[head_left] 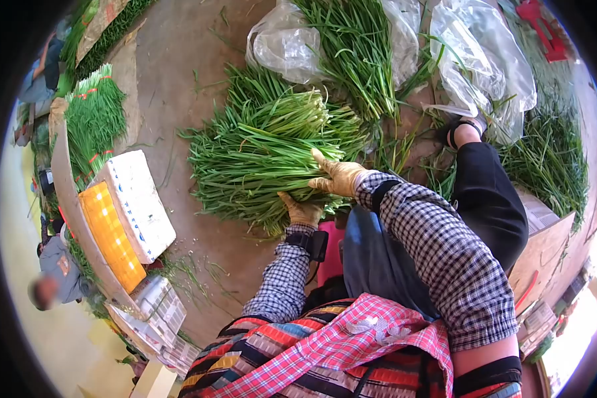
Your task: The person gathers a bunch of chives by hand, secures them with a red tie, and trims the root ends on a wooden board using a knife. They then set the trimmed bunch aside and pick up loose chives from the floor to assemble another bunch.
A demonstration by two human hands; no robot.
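**Two gloved hands on a loose, bendy bunch of greens**

The bunch (259, 176) lies low in front of the seated person, on a heap of greens (245, 89) on the floor (179, 99), with a clear bag (282, 50) just beyond the heap. Its leaf tips fan out to the left; the paler stems gather to the right.

The right hand (341, 178) rests on the stem side, its fingers parted rather than closed. The left hand (303, 212) touches the near edge, but its fingers are partly hidden, so how firmly it grips cannot be told.

The bunch looks light for its bulk, fairly stiff at the stems and limp toward the tips. Single leaves would probably slide out, and a hard squeeze could bruise them. The best hold is likely around the stems, near the pale ends, with a second palm under the middle to stop the leaves sagging.
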